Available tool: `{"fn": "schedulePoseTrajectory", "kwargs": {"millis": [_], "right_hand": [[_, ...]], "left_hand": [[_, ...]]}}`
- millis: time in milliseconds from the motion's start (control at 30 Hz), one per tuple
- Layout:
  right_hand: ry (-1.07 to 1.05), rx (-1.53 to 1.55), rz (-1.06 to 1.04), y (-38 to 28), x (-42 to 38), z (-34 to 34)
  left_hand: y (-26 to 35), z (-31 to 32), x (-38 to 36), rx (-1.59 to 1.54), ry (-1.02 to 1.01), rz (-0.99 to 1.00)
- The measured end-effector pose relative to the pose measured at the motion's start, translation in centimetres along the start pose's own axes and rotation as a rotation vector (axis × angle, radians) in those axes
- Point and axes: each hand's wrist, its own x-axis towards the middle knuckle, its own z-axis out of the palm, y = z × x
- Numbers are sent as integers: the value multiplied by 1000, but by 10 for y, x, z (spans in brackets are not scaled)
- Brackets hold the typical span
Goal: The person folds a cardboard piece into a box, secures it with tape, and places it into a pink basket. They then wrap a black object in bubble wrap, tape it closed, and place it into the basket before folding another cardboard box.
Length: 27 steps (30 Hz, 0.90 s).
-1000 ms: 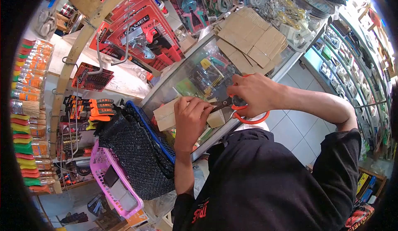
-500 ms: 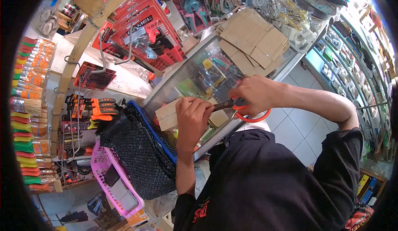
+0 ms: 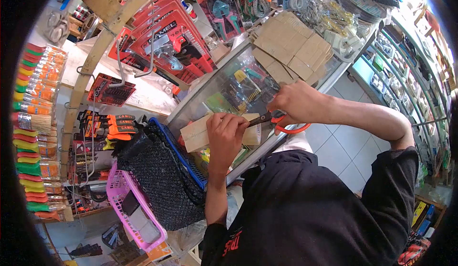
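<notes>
My left hand (image 3: 226, 134) grips a piece of brown cardboard (image 3: 194, 135) over the glass counter, with its fingers curled across the top. Part of the cardboard shows on each side of the hand. In my right hand (image 3: 299, 102) is a pair of scissors (image 3: 292, 129) with orange handles. Its dark blades point left, at the cardboard close beside my left fingers. How far the blades are apart is hard to make out.
Flat cardboard pieces (image 3: 291, 41) lie stacked on the glass counter (image 3: 191, 99). A pink basket (image 3: 116, 182) and a black mesh-covered bin (image 3: 160, 175) stand at the left. Red tool packs (image 3: 167, 39) and paintbrushes (image 3: 38, 146) hang nearby.
The orange scissor handles look closer together than before. The scissors and both hands stay by the cardboard, shifted slightly right in view.
</notes>
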Motion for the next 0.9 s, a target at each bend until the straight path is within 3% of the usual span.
{"fn": "schedulePoseTrajectory", "kwargs": {"millis": [133,333,433,533,633,733,833,900], "right_hand": [[51,-18,-18,7,-1,10],[-50,-28,79,4,0,4],[-60,-23,93,7,1,8],[-11,-18,74,8,-1,12],[-5,-51,75,7,-3,11],[10,-32,63,4,-6,6],[36,-22,55,6,-7,8],[54,-7,48,8,-9,7]], "left_hand": [[0,6,-2,-62,28,-73],[-2,13,-5,-249,148,-218],[6,9,-6,-441,224,-380],[11,2,-13,-909,246,-603],[26,-5,-23,-1319,352,-623],[34,-1,-39,-1456,376,-603],[41,5,-50,-1378,444,-623],[44,20,-59,-945,388,-565]]}}
